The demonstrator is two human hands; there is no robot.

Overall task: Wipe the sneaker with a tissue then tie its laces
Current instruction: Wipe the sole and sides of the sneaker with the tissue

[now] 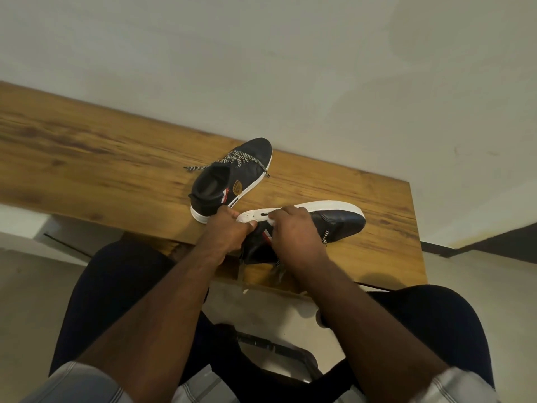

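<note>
A dark navy sneaker (334, 222) with a white sole lies tipped on its side at the near edge of the wooden table (87, 146), its toe pointing right. My left hand (229, 228) grips its heel end. My right hand (293, 231) lies over the sneaker's side, fingers curled on a small white tissue (271, 221) pressed against the sole; most of the tissue is hidden. The sneaker's checked laces (325, 237) hang loose beside my right hand.
A second matching sneaker (232, 178) stands upright farther back on the table, its laces untied and spread. A pale wall rises behind the table. My knees and a dark stool frame (273, 353) are below the table's near edge.
</note>
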